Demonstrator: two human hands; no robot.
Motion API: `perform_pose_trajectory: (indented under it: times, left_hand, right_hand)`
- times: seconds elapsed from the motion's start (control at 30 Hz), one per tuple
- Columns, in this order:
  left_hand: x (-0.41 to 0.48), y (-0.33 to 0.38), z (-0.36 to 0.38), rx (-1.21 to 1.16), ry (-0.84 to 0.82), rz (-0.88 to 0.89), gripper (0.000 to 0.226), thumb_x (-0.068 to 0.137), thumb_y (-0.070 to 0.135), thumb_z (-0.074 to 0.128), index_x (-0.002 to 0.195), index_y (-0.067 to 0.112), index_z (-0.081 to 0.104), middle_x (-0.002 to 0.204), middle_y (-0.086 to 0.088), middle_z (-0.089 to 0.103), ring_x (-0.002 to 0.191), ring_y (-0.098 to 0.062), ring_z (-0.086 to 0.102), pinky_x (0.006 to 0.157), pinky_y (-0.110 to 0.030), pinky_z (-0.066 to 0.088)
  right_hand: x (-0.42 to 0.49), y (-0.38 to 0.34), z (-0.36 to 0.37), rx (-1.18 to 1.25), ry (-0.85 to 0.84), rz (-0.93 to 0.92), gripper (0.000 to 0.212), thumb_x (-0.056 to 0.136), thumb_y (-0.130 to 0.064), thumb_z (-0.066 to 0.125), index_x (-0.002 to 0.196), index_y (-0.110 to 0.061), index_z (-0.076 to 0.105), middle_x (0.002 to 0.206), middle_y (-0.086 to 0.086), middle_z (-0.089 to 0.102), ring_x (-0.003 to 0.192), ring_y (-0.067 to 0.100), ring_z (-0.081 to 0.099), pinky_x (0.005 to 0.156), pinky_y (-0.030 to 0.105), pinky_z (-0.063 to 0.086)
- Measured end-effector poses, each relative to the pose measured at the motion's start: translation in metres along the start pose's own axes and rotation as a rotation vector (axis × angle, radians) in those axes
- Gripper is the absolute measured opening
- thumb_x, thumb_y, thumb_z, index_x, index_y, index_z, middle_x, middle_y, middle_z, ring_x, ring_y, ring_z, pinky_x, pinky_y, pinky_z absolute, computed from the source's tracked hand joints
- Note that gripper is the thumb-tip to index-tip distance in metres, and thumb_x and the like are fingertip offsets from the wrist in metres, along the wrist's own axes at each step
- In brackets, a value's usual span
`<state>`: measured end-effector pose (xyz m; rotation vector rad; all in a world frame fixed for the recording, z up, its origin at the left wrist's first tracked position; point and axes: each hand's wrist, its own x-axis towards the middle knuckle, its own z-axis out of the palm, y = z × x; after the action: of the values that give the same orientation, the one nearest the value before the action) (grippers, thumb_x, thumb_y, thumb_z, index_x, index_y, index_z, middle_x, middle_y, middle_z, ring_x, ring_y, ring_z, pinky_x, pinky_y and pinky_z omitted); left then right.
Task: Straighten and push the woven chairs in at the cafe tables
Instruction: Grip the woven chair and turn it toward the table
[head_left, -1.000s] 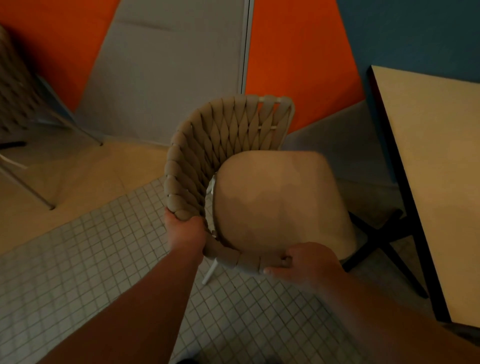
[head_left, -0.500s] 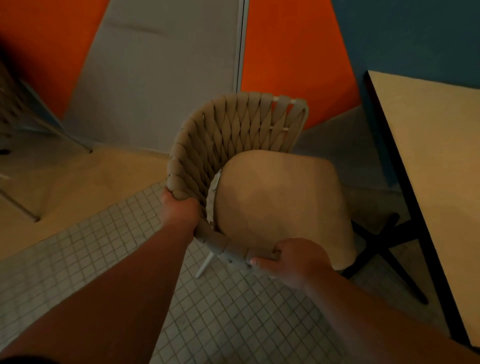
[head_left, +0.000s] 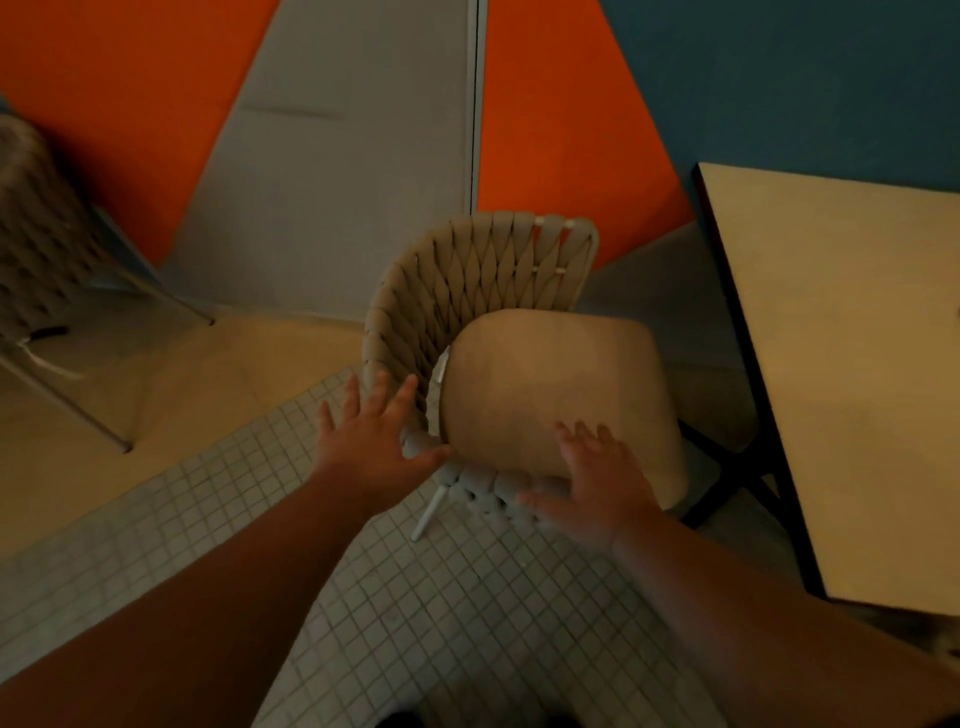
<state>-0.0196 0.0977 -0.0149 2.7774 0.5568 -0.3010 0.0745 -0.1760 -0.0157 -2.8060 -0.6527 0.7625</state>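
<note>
Wall (head_left: 332, 182) at back: orange, grey & blue panels w/ a thin vertical strip between.

Floor (head_left: 467, 623): small square tiles in the near part, plain tan strip further back.

Worktop (head_left: 857, 389) on the right, pale top w/ dark edge, running off frame. Its black cross base (head_left: 737, 467) shows below, on the floor.

Woven chair (head_left: 467, 270) at centre, standing on the floor just left of the worktop. The beige strap back curves round the far, left & near sides, w/ the open side toward the worktop. The seat sits near the worktop's left edge, not under it. Tan cushion (head_left: 550, 384) fills the seat.

2nd woven chair (head_left: 36, 228) at far left by the wall, partly cut off & blurred, well apart from the 1st.

Left hand (head_left: 371, 441): fingers straight & spread, nothing gripped. It's at the left bend of the chair's rim, thumb against the woven strap.

Right hand (head_left: 597, 488): also flat, fingers spread & not curled round anything. It lies over the near rim w/ fingertips above the cushion. Can't tell how firmly it presses.

White chair leg (head_left: 431, 509) shows under the near rim, between the 2 forearms.

Small white tag (head_left: 442, 366) at the cushion's left edge.
</note>
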Motion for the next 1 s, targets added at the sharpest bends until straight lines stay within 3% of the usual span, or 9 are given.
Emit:
perform_pose_trajectory:
  times: [0.1,0.43,0.77,0.9,1.0]
  left_hand:
    - [-0.034,0.007,-0.032,0.095,-0.026,0.091,0.113,0.069,0.099,0.005,0.164,0.04,-0.005,0.176,-0.002,-0.008,0.159,-0.035,-0.015,0.126,-0.06,-0.005]
    - [-0.091,0.032,-0.082,0.167,-0.036,0.159,0.112,0.067,0.098,0.009,0.164,0.044,-0.004,0.176,0.0,-0.003,0.161,-0.034,-0.008,0.126,-0.059,-0.001]
    - [-0.098,0.047,-0.09,0.206,-0.064,0.248,0.106,0.075,0.096,0.018,0.164,0.043,-0.005,0.176,0.002,-0.005,0.161,-0.033,-0.008,0.126,-0.059,0.001]
    - [-0.098,0.057,-0.089,0.239,-0.079,0.368,0.098,0.086,0.09,0.031,0.164,0.043,-0.006,0.177,0.002,-0.003,0.161,-0.033,-0.009,0.127,-0.058,0.003]
    - [-0.1,0.071,-0.092,0.272,-0.113,0.491,0.098,0.085,0.09,0.029,0.164,0.043,-0.006,0.177,0.001,-0.002,0.161,-0.034,-0.008,0.128,-0.058,0.003]
  right_hand:
    - [-0.04,-0.006,-0.021,-0.007,0.088,0.043,0.125,0.063,-0.101,0.033,0.163,-0.036,-0.006,0.173,0.006,-0.006,0.157,0.032,-0.01,0.127,0.053,-0.001]
    - [-0.116,-0.014,-0.068,-0.048,0.197,0.076,0.129,0.057,-0.108,0.027,0.161,-0.038,-0.002,0.172,0.012,0.007,0.157,0.038,-0.002,0.123,0.06,-0.004]
    - [-0.15,-0.01,-0.07,0.009,0.168,0.127,0.131,0.054,-0.108,0.029,0.161,-0.039,-0.003,0.172,0.008,0.01,0.157,0.034,0.003,0.123,0.064,0.0]
    - [-0.184,-0.006,-0.064,0.065,0.182,0.26,0.134,0.05,-0.107,0.024,0.162,-0.038,-0.005,0.173,0.004,0.006,0.158,0.034,0.002,0.123,0.064,0.0]
    - [-0.225,-0.008,-0.051,0.143,0.209,0.389,0.137,0.048,-0.11,0.022,0.162,-0.039,-0.009,0.173,0.003,0.003,0.158,0.033,0.001,0.123,0.064,0.001]
